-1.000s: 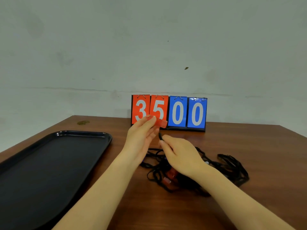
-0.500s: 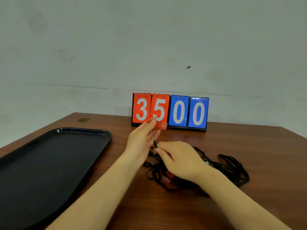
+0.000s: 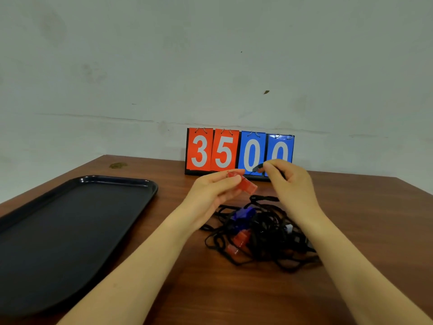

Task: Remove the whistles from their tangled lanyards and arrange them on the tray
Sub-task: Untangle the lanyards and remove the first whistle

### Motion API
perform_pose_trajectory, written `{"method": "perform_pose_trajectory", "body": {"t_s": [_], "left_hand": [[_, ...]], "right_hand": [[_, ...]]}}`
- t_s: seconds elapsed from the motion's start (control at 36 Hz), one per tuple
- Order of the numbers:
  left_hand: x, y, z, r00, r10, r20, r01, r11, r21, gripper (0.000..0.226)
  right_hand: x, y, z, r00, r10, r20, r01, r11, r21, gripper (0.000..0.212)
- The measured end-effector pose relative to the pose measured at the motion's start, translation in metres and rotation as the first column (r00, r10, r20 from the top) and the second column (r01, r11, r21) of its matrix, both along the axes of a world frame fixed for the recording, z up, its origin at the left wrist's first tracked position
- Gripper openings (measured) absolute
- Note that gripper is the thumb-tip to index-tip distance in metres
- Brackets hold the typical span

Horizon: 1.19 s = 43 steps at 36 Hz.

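"3500" on flip scoreboard [image 3: 239, 152]

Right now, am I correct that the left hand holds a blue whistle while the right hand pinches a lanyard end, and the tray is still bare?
Not quite: the whistle held in the left hand is red, not blue, as the head view shows. The right hand does pinch a black lanyard end, and the tray holds no whistles.

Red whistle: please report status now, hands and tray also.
Left hand holds red whistle. Right hand pinches lanyard end, raised beside it. Tray holds no whistles. Tangle on table holds blue and red whistles.
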<state>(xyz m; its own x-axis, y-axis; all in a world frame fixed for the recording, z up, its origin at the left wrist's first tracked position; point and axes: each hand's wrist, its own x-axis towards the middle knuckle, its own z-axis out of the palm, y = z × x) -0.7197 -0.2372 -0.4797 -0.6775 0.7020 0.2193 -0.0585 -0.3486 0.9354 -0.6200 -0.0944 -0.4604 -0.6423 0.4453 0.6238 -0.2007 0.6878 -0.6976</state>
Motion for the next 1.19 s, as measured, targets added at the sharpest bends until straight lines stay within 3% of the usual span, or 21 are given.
{"method": "perform_pose_trajectory", "body": {"t_s": [0.17,0.33,0.56,0.86,1.03,1.19], "left_hand": [[0.009,0.003,0.0,0.995,-0.093,0.04,0.088,0.991,0.101,0.021],[0.003,0.002,-0.004,0.971,-0.091,0.22,0.032,0.966,0.256,0.022],[-0.004,-0.001,-0.007,0.994,0.046,0.103,-0.054,0.996,0.075,0.026],[-0.009,0.0,-0.013,0.984,0.161,0.076,-0.164,0.986,0.037,0.028],[-0.011,-0.002,-0.016,0.983,0.173,0.068,-0.175,0.984,0.024,0.013],[-0.011,-0.004,-0.013,0.986,0.123,0.109,-0.133,0.987,0.091,0.023]], "right_hand": [[-0.012,-0.008,-0.015,0.976,0.169,0.138,-0.153,0.981,-0.117,0.024],[-0.023,-0.012,-0.04,0.97,0.097,0.221,-0.125,0.985,0.117,0.023],[-0.024,-0.013,-0.042,0.942,0.027,0.335,-0.157,0.916,0.368,0.029],[-0.016,-0.028,-0.038,0.926,-0.01,0.376,-0.215,0.807,0.55,0.031],[-0.013,-0.034,-0.033,0.939,0.024,0.343,-0.217,0.815,0.538,0.022],[-0.011,-0.037,-0.032,0.958,0.051,0.284,-0.198,0.833,0.517,0.019]]}}
